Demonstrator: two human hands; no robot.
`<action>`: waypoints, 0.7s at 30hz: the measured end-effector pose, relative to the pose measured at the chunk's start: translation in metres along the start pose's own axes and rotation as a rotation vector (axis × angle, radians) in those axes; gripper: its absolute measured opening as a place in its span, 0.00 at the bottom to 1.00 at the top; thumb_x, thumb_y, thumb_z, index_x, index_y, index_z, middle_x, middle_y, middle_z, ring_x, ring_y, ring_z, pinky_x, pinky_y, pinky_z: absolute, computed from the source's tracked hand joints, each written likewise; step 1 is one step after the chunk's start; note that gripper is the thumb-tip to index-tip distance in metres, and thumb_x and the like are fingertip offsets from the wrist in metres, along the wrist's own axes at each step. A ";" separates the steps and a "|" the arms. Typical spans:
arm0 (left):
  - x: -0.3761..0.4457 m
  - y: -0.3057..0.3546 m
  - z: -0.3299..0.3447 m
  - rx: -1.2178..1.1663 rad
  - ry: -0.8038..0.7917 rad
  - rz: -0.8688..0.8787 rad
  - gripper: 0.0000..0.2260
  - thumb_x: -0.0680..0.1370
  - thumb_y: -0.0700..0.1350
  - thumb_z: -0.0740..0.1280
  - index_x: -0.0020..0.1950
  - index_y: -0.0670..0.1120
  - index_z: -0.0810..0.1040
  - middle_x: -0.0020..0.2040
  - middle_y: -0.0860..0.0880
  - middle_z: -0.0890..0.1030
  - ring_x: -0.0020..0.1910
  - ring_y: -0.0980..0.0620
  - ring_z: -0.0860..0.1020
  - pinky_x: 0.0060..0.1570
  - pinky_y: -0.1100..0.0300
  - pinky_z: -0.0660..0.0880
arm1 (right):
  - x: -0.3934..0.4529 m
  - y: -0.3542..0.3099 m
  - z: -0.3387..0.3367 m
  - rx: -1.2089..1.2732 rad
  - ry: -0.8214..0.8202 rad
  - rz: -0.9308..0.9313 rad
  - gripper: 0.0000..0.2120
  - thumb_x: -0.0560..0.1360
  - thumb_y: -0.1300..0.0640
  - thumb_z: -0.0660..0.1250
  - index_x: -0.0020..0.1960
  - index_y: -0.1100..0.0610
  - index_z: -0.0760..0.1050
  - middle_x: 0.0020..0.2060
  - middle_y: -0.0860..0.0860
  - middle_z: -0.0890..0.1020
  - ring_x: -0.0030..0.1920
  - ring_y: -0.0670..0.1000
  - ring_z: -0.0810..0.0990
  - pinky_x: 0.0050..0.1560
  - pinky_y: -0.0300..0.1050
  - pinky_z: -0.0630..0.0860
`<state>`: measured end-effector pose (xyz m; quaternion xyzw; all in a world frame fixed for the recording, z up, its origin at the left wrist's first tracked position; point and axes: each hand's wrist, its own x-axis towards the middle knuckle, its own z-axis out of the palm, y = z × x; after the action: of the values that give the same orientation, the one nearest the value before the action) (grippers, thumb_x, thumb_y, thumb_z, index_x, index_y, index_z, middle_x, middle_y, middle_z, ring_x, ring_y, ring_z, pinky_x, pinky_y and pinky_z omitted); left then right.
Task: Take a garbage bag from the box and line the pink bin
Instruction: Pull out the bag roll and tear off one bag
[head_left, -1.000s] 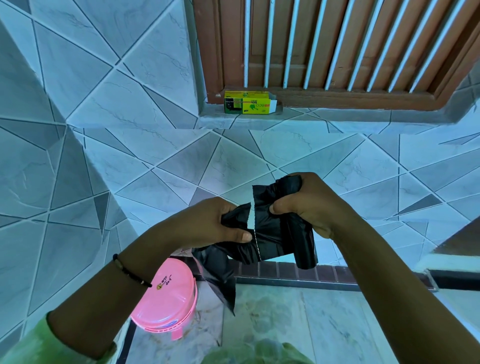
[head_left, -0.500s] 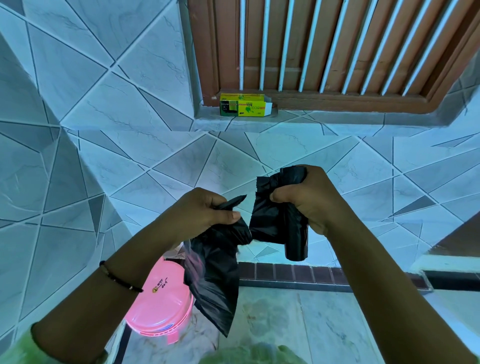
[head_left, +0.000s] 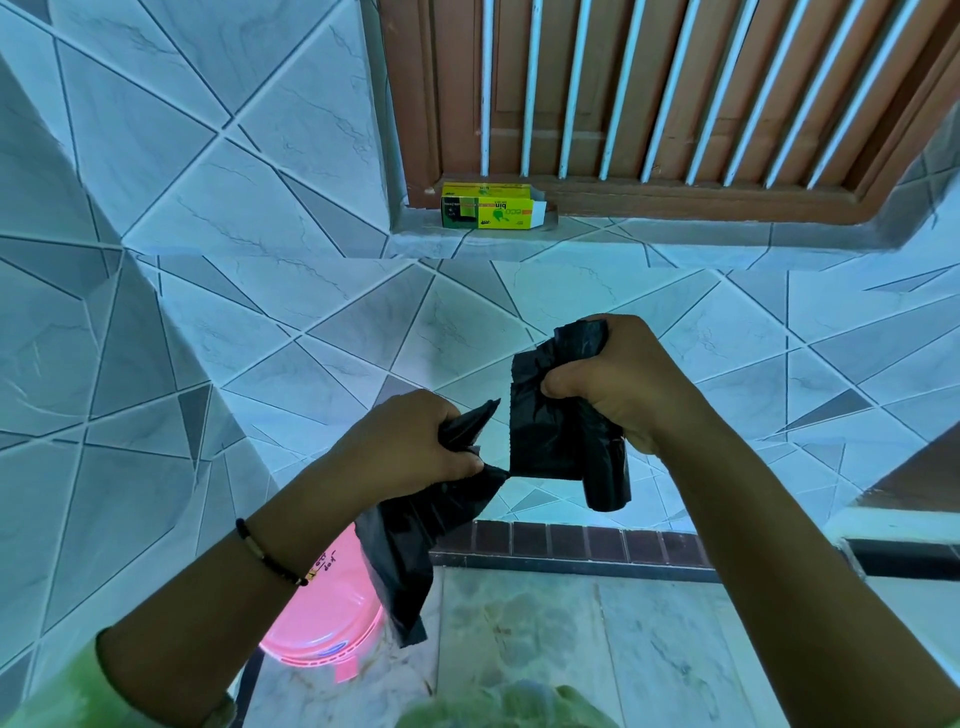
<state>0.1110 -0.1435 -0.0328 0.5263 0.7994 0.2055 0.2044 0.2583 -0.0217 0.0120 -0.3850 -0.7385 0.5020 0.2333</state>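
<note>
We've got left hand (head_left: 410, 447) gripping the loose garbage bag (head_left: 410, 540), right hand (head_left: 618, 379) gripping the roll (head_left: 566, 441), over the pink bin (head_left: 332, 634).

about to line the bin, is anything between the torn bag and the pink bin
Yes: the pink bin shows its closed lid. The bag hangs from the left hand just above it. The right hand grips the roll.

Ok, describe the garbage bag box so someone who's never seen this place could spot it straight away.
Find the brown wooden window with white bars, high on the tiled wall. On its sill, at the left corner, lies the box. It is the only yellow and green thing there, its right end flap open.
</note>
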 end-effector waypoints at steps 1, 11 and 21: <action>0.000 0.000 0.000 0.033 0.013 0.008 0.15 0.68 0.53 0.73 0.28 0.51 0.69 0.28 0.54 0.74 0.30 0.57 0.74 0.33 0.61 0.67 | 0.000 -0.001 0.000 -0.004 -0.006 -0.008 0.08 0.64 0.72 0.71 0.40 0.64 0.77 0.36 0.58 0.80 0.36 0.56 0.80 0.44 0.54 0.81; 0.002 -0.003 0.000 0.454 0.145 0.042 0.06 0.72 0.53 0.67 0.43 0.54 0.73 0.43 0.52 0.79 0.43 0.51 0.75 0.41 0.60 0.66 | 0.002 0.002 -0.002 -0.104 -0.052 0.002 0.13 0.61 0.69 0.72 0.45 0.71 0.76 0.37 0.62 0.79 0.36 0.57 0.79 0.45 0.60 0.80; 0.004 -0.015 0.008 -0.225 -0.050 0.188 0.29 0.71 0.70 0.55 0.48 0.47 0.80 0.42 0.42 0.82 0.41 0.49 0.79 0.43 0.59 0.72 | -0.005 0.025 0.009 0.371 -0.137 0.030 0.06 0.68 0.61 0.73 0.44 0.60 0.80 0.38 0.54 0.83 0.40 0.53 0.83 0.42 0.44 0.81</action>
<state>0.1021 -0.1443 -0.0483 0.5775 0.7131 0.2989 0.2619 0.2636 -0.0259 -0.0142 -0.3113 -0.6418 0.6578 0.2420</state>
